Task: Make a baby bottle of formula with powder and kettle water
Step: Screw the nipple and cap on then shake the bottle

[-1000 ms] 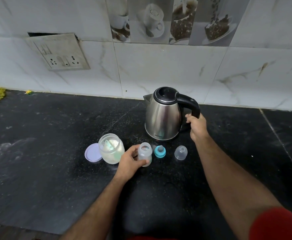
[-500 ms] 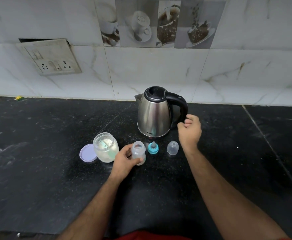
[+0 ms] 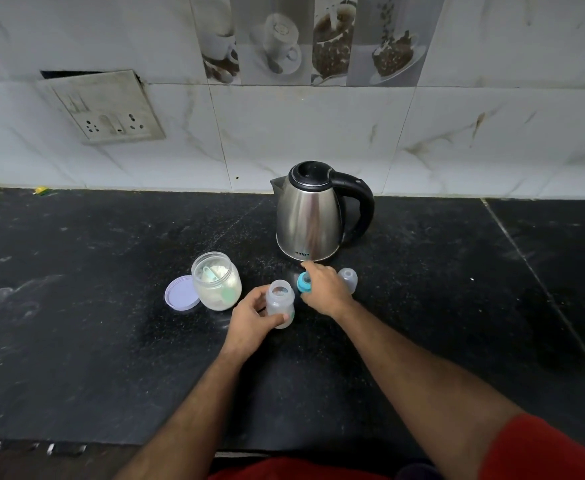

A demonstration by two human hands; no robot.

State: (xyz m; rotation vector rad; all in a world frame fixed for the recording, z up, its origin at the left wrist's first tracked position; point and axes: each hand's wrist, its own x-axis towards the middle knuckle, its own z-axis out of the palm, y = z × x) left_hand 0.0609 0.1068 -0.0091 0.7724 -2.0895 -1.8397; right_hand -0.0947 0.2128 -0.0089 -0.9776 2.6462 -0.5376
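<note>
Bottle (image 3: 280,303) in left hand (image 3: 253,320), right hand (image 3: 324,289) on teat ring (image 3: 304,283).

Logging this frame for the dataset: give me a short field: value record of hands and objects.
left hand: gripping bottle
bottle: upright, open, on counter
right hand: on teal nipple ring
teal nipple ring: beside bottle
clear cap: right of the hand
kettle: lid shut, untouched
powder jar: open, scoop inside
purple lid: leaning against jar
</note>
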